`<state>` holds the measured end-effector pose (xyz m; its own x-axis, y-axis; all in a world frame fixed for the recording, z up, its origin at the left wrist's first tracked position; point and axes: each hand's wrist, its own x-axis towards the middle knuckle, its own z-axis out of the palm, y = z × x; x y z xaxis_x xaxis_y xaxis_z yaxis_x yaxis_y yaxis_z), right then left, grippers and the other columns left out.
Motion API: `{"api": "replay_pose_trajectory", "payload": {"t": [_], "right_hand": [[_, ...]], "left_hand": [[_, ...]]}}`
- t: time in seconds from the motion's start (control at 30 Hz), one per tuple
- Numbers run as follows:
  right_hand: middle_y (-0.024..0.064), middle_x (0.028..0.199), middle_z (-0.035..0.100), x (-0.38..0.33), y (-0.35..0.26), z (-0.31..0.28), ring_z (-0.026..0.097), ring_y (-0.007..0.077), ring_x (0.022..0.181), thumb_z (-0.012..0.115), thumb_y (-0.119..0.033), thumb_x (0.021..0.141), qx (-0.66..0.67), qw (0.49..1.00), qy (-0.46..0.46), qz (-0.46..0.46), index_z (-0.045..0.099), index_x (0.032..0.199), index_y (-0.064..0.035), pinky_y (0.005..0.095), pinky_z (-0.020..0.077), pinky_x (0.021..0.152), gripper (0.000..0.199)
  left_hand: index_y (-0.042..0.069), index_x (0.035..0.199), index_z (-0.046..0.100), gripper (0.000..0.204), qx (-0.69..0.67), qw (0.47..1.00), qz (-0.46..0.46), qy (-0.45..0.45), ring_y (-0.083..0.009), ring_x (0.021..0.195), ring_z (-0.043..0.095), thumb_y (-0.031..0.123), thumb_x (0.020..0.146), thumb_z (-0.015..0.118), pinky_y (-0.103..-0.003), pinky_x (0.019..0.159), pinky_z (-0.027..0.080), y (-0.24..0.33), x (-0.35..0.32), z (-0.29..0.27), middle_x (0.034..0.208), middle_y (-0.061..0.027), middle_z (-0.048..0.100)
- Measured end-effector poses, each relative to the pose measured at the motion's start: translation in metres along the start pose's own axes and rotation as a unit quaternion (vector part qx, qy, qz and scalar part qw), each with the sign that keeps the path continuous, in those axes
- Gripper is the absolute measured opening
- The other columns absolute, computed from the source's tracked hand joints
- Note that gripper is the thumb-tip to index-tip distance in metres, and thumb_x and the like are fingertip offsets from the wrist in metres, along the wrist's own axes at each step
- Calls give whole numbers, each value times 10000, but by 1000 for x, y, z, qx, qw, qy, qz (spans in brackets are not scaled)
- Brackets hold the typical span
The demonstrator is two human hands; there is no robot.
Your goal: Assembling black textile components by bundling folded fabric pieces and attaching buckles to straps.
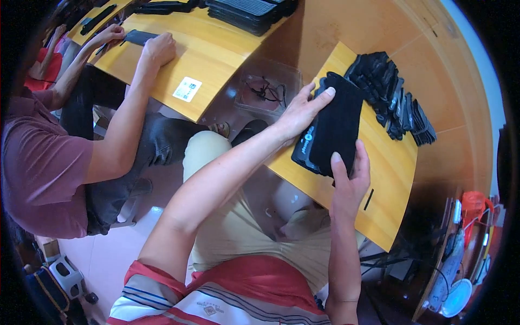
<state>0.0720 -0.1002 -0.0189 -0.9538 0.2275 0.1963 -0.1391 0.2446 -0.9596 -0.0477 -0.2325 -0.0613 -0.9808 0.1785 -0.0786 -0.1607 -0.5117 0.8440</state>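
Observation:
A stack of flat black fabric pieces (338, 122) lies tilted over the table, between my two hands. Light-blue print shows along its left side, and its far edge is wavy. My left hand (304, 111) grips the upper left edge, thumb on top and the other fingers partly hidden beneath. At the near right corner, my right hand (351, 176) holds the edge between its thumb and fingers. Just beyond lies a heap of black folded fabric items (387, 95), glove-like in look, though I cannot tell their exact kind.
A thin black strip (369, 199) lies on my yellow wooden table (398, 179). To the left, a person (49, 157) handles a dark piece at another table (216, 59), which bears black stacks (246, 13). A clear plastic bin (265, 89) sits between the tables. Cables and a shelf stand at right.

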Motion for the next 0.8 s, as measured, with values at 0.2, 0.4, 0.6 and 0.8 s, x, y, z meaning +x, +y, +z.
{"api": "replay_pose_trajectory", "payload": {"t": [0.2,0.4,0.6,0.8], "right_hand": [[189,1445,467,-9,0,-15,514,260,1286,634,-9,918,-12,1000,5,17,344,1464,79,352,399,1084,625],[134,1492,447,-13,5,-54,582,271,1205,553,-111,998,-63,994,88,25,406,1453,15,385,498,991,494],[85,1349,579,8,13,-109,645,155,952,560,-190,1023,-154,961,229,15,505,1380,-24,303,556,837,397],[87,1082,654,13,33,-147,596,118,840,606,-164,983,-240,933,264,56,511,1394,-30,291,524,780,443]], "left_hand": [[36,1502,319,835,68,997,-6,29,-209,1216,492,546,924,641,-361,961,452,11,1,-29,1339,-135,524],[-2,1284,561,552,230,958,11,174,-275,1012,682,361,888,684,-368,837,538,-56,91,-159,1096,-185,693],[8,1159,639,406,431,858,-44,275,-351,1038,663,268,855,704,-443,912,521,-144,176,-221,1092,-230,684],[113,1235,643,356,744,657,-117,-42,-350,1149,644,221,901,586,-470,923,537,-219,229,-297,1264,-197,643]]}}
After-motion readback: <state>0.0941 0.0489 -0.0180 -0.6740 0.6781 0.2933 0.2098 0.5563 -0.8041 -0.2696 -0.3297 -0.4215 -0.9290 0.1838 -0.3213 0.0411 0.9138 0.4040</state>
